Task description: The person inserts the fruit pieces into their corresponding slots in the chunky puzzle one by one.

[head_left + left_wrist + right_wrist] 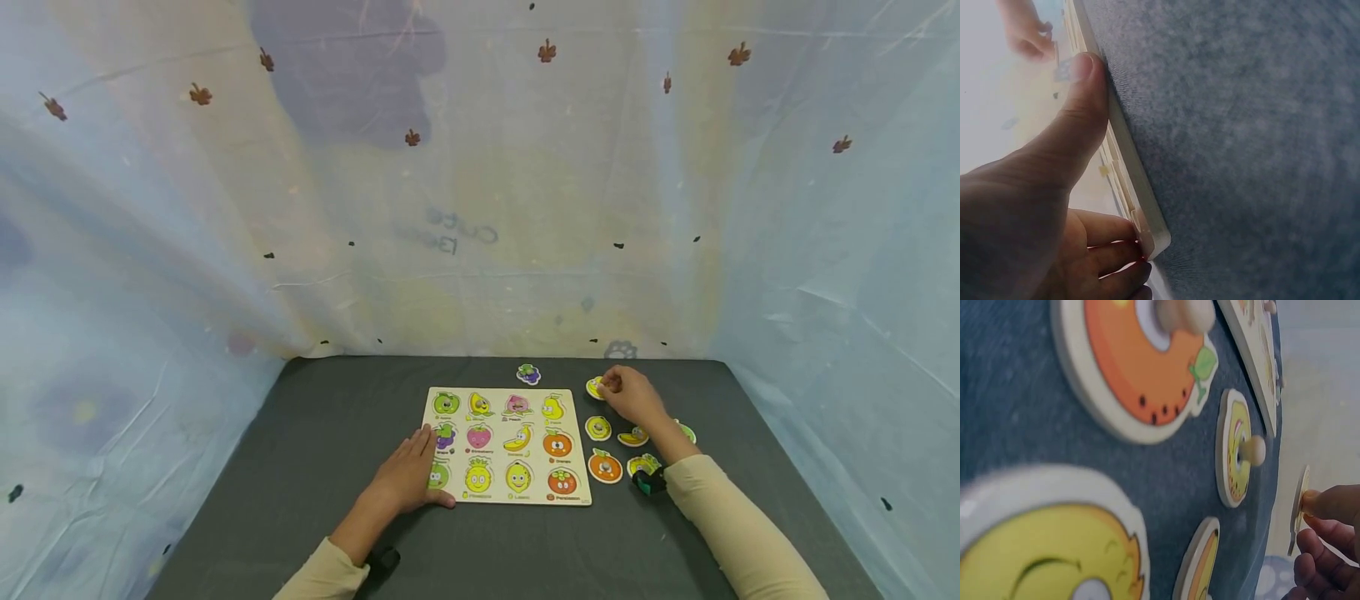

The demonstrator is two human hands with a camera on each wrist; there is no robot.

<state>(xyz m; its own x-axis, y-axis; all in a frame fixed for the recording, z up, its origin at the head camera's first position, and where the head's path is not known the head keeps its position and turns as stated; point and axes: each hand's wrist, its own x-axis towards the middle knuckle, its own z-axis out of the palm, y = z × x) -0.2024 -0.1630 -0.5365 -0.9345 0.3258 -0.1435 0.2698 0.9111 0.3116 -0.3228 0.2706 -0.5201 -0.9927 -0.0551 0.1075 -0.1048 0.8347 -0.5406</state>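
Note:
A flat cream puzzle board (539, 492) with printed fruit pictures lies on the table. My left hand (405, 475) rests on its left side, fingers extended along the edge. In the left wrist view, the thumb of the left hand (1054, 153) lies along the front edge of the board (1141, 200). My right hand (632, 397) pinches a yellow fruit puzzle piece (593, 387) beyond the board's far right corner. The right wrist view shows this piece (1298, 512) edge-on, raised at the fingertips of the right hand (1332, 540); its fruit cannot be told.
Right of the board lie a yellow round piece (597, 428), a banana piece (632, 438), an orange piece (604, 467), a pineapple piece (639, 464) and a green piece (686, 432). A grape piece (528, 374) lies behind the board. Wooden knobs stand up from pieces. Patterned curtains (480, 192) surround the dark table (262, 467).

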